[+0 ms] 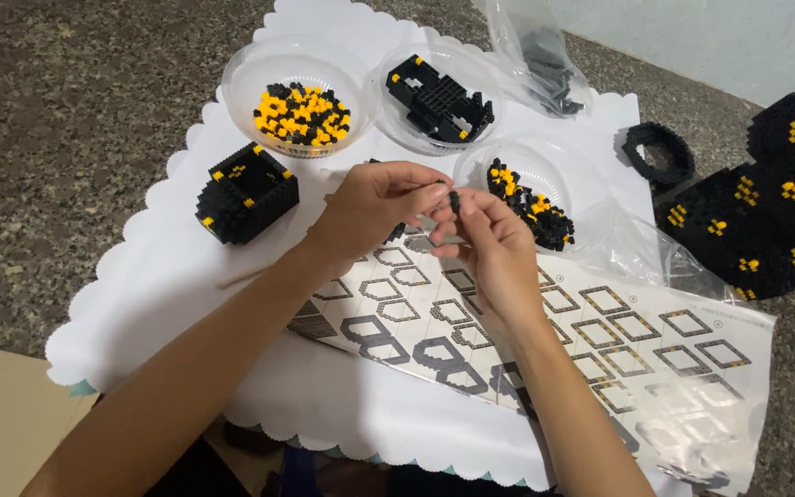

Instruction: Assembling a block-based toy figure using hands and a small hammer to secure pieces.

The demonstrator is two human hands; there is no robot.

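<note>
Both hands meet at centre, left hand [374,204] and right hand [489,241] fingers pinched narrow on a tiny black plastic building brick [454,200], at 9 o'clock of the clear bowl of bricks [508,158]; light, rigid, slippery, best gripped by its sides.

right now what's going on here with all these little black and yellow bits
A person is working with tiny building bricks. The left hand and right hand meet above a printed instruction sheet, pinching a small black piece between the fingertips. Three clear bowls of black and yellow bricks sit behind, with a half-built black box to the left and a larger black assembly at the right.
</note>
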